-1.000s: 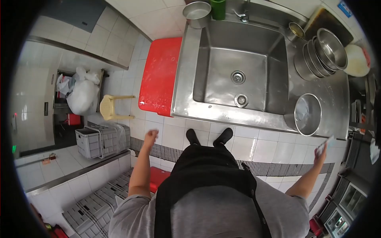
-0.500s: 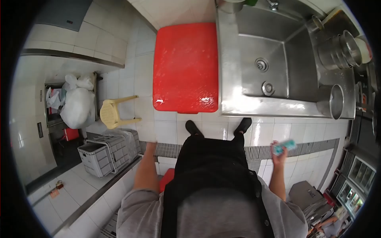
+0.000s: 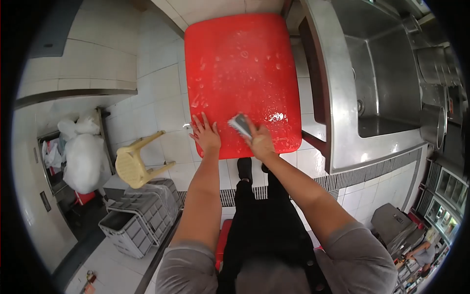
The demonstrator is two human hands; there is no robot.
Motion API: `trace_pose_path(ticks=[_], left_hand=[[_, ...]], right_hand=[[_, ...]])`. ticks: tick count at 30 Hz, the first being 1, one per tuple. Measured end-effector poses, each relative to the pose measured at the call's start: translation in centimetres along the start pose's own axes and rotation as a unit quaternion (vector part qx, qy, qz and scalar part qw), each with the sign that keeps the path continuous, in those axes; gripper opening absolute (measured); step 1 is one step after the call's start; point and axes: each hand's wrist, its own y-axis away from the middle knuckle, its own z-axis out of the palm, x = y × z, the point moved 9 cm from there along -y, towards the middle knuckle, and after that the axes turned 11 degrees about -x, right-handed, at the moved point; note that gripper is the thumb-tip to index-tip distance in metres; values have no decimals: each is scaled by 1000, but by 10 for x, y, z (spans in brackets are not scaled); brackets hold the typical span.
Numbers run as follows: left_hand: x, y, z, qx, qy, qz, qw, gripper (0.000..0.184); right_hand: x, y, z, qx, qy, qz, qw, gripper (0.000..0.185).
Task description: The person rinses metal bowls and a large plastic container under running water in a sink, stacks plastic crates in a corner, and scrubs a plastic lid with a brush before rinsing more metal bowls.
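Note:
A big red lid or box top [image 3: 245,63], wet and dotted with foamy drops, lies in front of me. Spread flat on its near left corner is my left hand [image 3: 204,133], fingers apart and holding nothing. My right hand [image 3: 260,139] grips a scrub brush [image 3: 241,125] with a grey back and pale bristles, held over the lid's near middle. The brush is slightly blurred, and its bristles appear to be at the red surface. Part of its handle is hidden by my fingers.
A steel sink [image 3: 338,117] stands to the right, with metal pots [image 3: 433,125] along its far side. On the left are a yellow plastic stool [image 3: 134,164], grey crates [image 3: 142,215] and white bags [image 3: 85,161]. A drain grate [image 3: 362,179] crosses the tiled floor.
Both hands have come from my sides onto the red lid. The right hand, which held a blurred teal-and-white thing, now shows a brush. The lid appears nearer and the sink farther right.

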Motion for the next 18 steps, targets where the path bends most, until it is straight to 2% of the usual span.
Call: trace_pose_path(ticks=[2, 5, 8, 10, 12, 14, 17, 18], left_hand=[[1, -15, 3, 17, 20, -13, 1000, 59], [4, -22, 1, 27, 12, -46, 998, 59], [6, -22, 3, 33, 7, -50, 998, 59], [7, -24, -1, 43, 8, -47, 998, 60], [10, -22, -5, 52, 4, -45, 998, 61], [12, -19, -6, 46, 6, -45, 998, 62], [13, -25, -8, 45, 15, -40, 998, 65], [12, -24, -10, 43, 18, -38, 998, 66]], right_hand=[[-23, -22, 24, 19, 144, -62, 987, 70], [-46, -44, 44, 73, 226, -163, 958, 71], [-20, -100, -6, 94, 255, -62, 960, 68], [3, -135, -85, 121, 189, 32, 974, 62], [40, -172, -146, 236, 194, 96, 947, 62], [66, -199, -199, 283, 177, 123, 935, 64], [56, -217, -215, 333, 139, 101, 927, 65], [38, -217, -197, 290, 153, 86, 941, 65]])
